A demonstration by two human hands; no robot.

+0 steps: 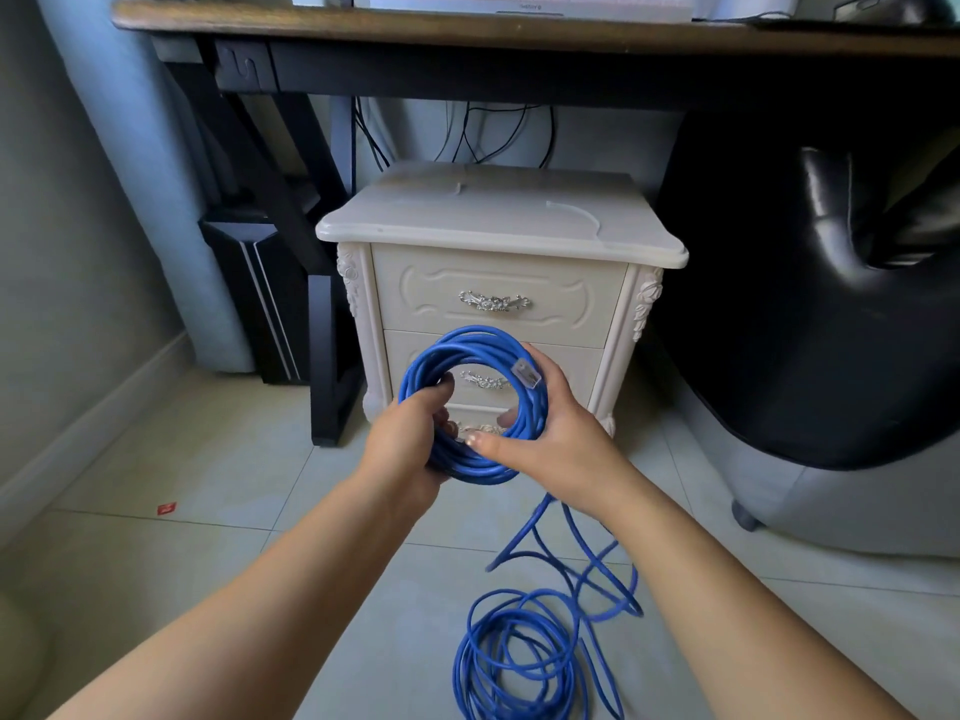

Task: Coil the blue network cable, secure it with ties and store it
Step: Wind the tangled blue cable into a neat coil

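A round coil of blue network cable (pixel 470 350) is held upright in front of the cream nightstand. My left hand (pixel 408 444) grips the coil's lower left side, fingers curled through the ring. My right hand (pixel 550 433) grips the right side, thumb across the lower strands. A clear plug (pixel 527 374) lies against the coil by my right fingers. The rest of the cable (pixel 519 652) trails down from the coil into loose loops on the tiled floor. Two thin pale ties (pixel 579 213) lie on the nightstand's top.
The cream nightstand (pixel 498 283) with three drawers stands under a wooden desk (pixel 467 28). A black chair (pixel 831 304) fills the right side. Black desk legs (pixel 311 283) and a dark box stand at left. A small red scrap (pixel 167 508) lies on the floor tiles.
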